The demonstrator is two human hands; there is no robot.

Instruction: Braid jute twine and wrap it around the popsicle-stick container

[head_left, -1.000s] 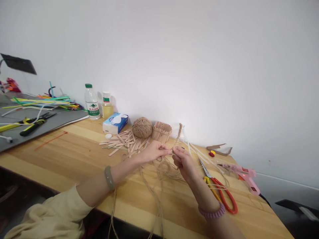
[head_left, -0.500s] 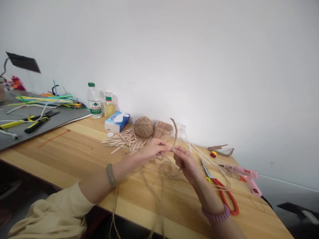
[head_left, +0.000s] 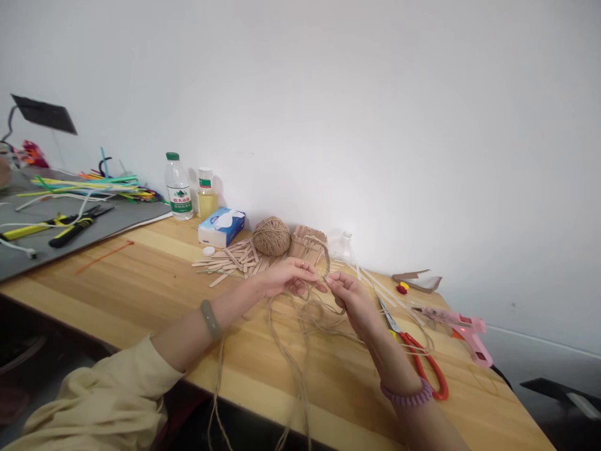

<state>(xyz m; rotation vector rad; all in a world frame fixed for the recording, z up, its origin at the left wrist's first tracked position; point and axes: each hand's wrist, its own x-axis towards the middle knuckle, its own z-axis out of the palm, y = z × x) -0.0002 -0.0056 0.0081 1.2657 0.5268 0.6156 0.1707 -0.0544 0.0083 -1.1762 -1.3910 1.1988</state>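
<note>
A braided length of jute twine (head_left: 327, 255) curves up from between my hands, its tip bent over to the left. My left hand (head_left: 297, 275) pinches it near its lower end, fingers closed. Close beside it, my right hand (head_left: 345, 291) is closed on the same twine with thumb and forefinger. Loose twine strands (head_left: 288, 357) trail below my hands over the table and past its front edge. Behind my hands stand a ball of twine (head_left: 272, 236) and a small basket of wooden sticks (head_left: 303, 245), partly covered by the braid.
Wooden craft sticks (head_left: 230, 260) lie heaped left of my hands, near a tissue box (head_left: 221, 227) and a water bottle (head_left: 179, 188). Red-handled scissors (head_left: 425, 363) and a pink glue gun (head_left: 469, 329) lie to the right. Pliers (head_left: 70, 232) rest on a grey mat at far left.
The braid's free end has tipped over to the left and now hangs before the stick basket. My hands have shifted only slightly, still pinching the twine.
</note>
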